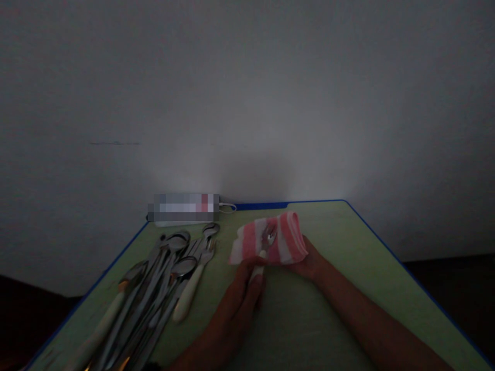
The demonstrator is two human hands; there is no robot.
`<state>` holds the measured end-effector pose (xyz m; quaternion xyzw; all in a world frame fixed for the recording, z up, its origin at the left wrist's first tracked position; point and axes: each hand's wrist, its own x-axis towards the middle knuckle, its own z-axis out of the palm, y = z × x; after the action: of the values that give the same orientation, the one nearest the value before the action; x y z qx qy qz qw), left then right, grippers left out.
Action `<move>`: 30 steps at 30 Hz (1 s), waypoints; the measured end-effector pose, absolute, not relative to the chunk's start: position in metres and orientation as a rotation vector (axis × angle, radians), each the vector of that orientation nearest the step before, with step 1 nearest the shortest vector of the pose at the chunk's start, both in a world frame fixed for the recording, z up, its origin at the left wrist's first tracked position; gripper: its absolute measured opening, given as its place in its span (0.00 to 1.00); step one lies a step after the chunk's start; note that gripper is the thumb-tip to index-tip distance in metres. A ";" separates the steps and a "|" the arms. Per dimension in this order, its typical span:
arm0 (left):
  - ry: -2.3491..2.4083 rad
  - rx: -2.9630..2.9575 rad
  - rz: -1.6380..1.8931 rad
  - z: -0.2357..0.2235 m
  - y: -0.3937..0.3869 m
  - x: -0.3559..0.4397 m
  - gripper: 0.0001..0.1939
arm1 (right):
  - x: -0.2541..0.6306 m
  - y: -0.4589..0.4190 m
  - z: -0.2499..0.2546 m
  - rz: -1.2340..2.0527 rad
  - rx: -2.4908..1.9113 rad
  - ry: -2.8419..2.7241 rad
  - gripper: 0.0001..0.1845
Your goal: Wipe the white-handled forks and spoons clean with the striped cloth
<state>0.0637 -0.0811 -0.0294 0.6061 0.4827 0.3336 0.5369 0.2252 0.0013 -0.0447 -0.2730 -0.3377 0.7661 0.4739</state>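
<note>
On the left of the table (348,242) is a messy pile of spoons and forks (149,293). I count at least three spoons and one loose fork (189,291); the rest overlap too much. One white box (185,223) sits behind the pile. In the middle, the left hand (242,296) holds one pale-handled fork (263,252), its prongs over one striped cloth (249,242). The cloth covers the right hand's (309,263) fingers, so I cannot tell their grip. This fork seems partway through its turn; I cannot tell which piled ones are done or left.
</note>
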 end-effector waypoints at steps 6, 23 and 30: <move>1.164 1.585 0.806 -0.040 -0.083 0.064 0.14 | 0.222 -0.006 -0.049 1.968 -0.645 -0.947 0.10; 1.113 1.853 0.667 -0.036 -0.081 0.064 0.11 | 0.217 -0.008 -0.052 1.856 -0.792 -0.912 0.08; 1.122 1.887 0.656 -0.039 -0.080 0.064 0.10 | 0.218 -0.004 -0.061 1.806 -0.752 -1.057 0.14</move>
<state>0.0637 -0.0804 -0.0387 0.7503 0.4460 0.2609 0.4123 0.2175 -0.0044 -0.0612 -0.3031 -0.4260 0.7281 0.4433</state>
